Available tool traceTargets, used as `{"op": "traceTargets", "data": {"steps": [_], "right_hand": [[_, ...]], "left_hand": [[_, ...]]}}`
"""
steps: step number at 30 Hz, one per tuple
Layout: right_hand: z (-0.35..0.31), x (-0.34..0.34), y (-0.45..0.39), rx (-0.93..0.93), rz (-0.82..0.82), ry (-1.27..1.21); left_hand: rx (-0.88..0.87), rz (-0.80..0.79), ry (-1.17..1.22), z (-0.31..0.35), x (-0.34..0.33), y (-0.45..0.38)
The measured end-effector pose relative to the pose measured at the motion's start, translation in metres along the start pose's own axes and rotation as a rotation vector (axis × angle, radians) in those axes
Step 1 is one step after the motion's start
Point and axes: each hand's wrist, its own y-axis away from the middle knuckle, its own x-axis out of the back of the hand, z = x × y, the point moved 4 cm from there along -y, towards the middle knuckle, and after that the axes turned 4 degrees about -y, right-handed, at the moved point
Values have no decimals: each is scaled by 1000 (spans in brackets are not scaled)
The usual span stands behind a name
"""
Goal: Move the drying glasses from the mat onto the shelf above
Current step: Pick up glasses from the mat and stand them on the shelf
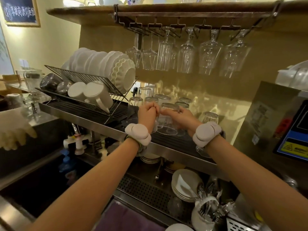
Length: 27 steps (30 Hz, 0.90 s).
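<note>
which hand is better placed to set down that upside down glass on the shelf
Right. The right hand already grips the inverted glass; the left hand is curled beside it, seemingly holding nothing.

Yellow walls [55,40] glow under warm light. A framed chalkboard [20,10] hangs in the upper left of the frame. A wooden ledge [80,11] spans the top, with a metal rack [191,15] beneath it. A dark sink [33,177] fills the lower left; a steel machine [273,117] stands at right.
</note>
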Motion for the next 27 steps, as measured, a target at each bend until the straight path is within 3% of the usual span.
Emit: {"op": "traceTargets", "data": {"steps": [13, 27], "right_hand": [[16, 62, -5, -67, 185, 9], [38, 130, -25, -77, 358, 30]], "left_hand": [[116, -237, -34, -43, -52, 10], [259, -360, -112, -73, -103, 18]]}}
